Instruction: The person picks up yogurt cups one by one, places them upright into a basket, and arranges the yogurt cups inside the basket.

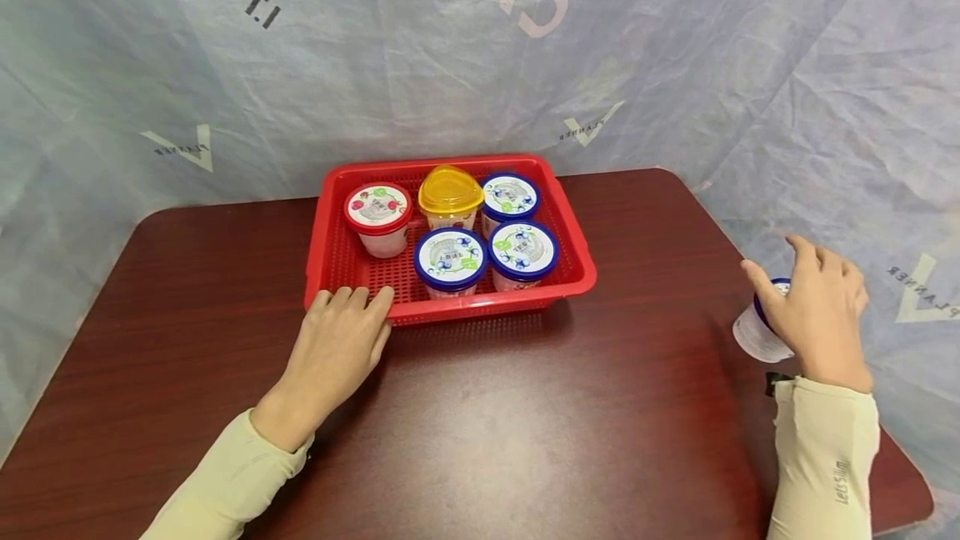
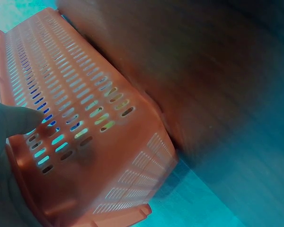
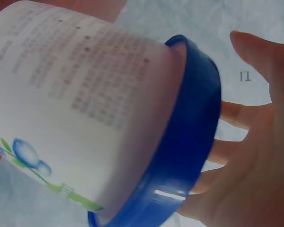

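My left hand (image 1: 335,354) grips the near rim of a red plastic basket (image 1: 480,307), its thumb (image 2: 23,119) against the slotted outer wall. Inside stand a red-lidded cup (image 1: 378,211), a cup with a yellow domed lid (image 1: 451,190) and several blue-lidded cups (image 1: 450,257). At the table's right edge, my right hand (image 1: 821,315) is spread over another blue-lidded cup (image 1: 761,336). In the right wrist view its thumb stands apart from the blue lid (image 3: 194,127), and the fingers reach behind it. Whether those fingers touch the lid, I cannot tell.
The dark red-brown wooden table (image 1: 480,423) carries the basket near its back edge. Grey printed cloth (image 1: 420,65) hangs behind the table and along its right side.
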`<state>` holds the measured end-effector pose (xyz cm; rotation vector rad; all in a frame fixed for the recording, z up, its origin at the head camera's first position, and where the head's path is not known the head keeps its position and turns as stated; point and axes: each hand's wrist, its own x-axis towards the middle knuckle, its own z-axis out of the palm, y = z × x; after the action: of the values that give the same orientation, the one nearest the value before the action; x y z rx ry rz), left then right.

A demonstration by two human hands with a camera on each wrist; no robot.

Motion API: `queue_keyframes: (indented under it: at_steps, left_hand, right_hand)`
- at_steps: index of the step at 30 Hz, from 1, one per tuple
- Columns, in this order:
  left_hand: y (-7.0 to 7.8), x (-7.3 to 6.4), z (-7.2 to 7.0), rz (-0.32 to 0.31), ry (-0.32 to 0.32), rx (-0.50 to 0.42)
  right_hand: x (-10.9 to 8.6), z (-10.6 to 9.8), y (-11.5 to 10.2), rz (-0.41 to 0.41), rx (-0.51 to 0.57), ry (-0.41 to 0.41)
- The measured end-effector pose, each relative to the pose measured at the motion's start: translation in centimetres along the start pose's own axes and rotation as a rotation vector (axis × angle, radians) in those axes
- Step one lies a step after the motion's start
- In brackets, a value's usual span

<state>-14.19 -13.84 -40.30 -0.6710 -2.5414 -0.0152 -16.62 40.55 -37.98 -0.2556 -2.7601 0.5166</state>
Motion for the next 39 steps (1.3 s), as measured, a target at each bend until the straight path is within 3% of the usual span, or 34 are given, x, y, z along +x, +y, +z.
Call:
queue_keyframes:
  at_steps: [9, 16, 21, 27, 39]
  left_hand:
    - [-0.1, -0.1, -0.1, 0.002, 0.002, -0.004]
    - [-0.1, 0.0, -0.1, 0.007, 0.007, 0.000]
    - [-0.1, 0.0, -0.1, 0.003, 0.001, 0.002]
    - [0.0, -0.1, -0.2, -0.003, -0.004, 0.003]
    - [0.0, -0.1, 0.0, 0.004, 0.018, 0.001]
  right_hand:
    - [0.1, 0.3, 1.1, 0.016, -0.042, -0.067]
    - [0.0, 0.8, 1.7, 0.041, -0.111, -0.170]
    - [-0.1, 0.9, 1.9, 0.053, -0.123, -0.189]
    - [0.1, 1.1, 2.0, 0.065, -0.126, -0.170]
    - [0.1, 1.0, 1.2, 0.038, -0.114, -0.030]
